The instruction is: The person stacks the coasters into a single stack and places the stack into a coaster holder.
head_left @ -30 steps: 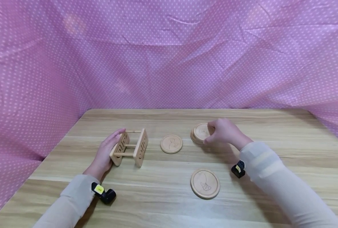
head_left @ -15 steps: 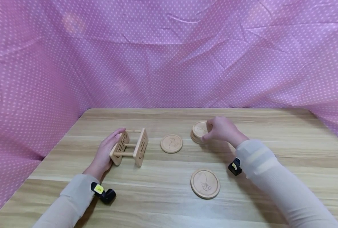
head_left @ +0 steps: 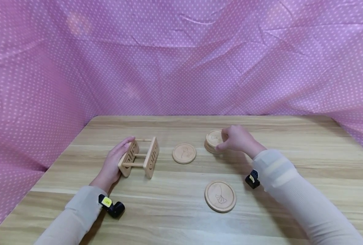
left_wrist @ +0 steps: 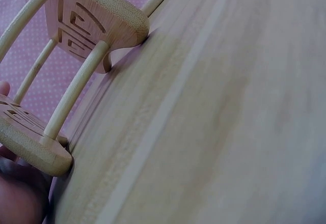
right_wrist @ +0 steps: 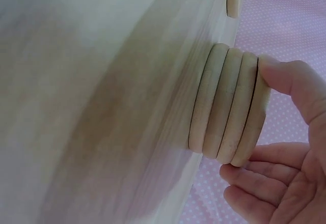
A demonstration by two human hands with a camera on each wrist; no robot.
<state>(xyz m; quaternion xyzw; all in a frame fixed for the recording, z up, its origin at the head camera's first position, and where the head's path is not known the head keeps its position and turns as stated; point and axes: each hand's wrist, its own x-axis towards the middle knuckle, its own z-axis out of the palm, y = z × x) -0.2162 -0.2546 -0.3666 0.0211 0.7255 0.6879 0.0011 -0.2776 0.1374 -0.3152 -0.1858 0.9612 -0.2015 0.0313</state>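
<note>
My left hand grips the left side panel of a wooden coaster rack, which has carved panels joined by thin dowels and stands on the table. In the left wrist view the rack fills the upper left corner, and part of the hand shows below it. Farther right, a stack of several round wooden coasters rests on the table. My right hand pinches the top coaster by its edge, thumb on one side and fingers on the other. That coaster lies close against the stack.
One coaster with an engraved line drawing lies flat between rack and stack. Nearer the front is another coaster with a leaf-like engraving. Pink dotted cloth hangs behind the wooden table.
My right hand has shifted slightly left and away from me with the top coaster, which now sits more evenly over the stack. The left hand and rack stay put.
</note>
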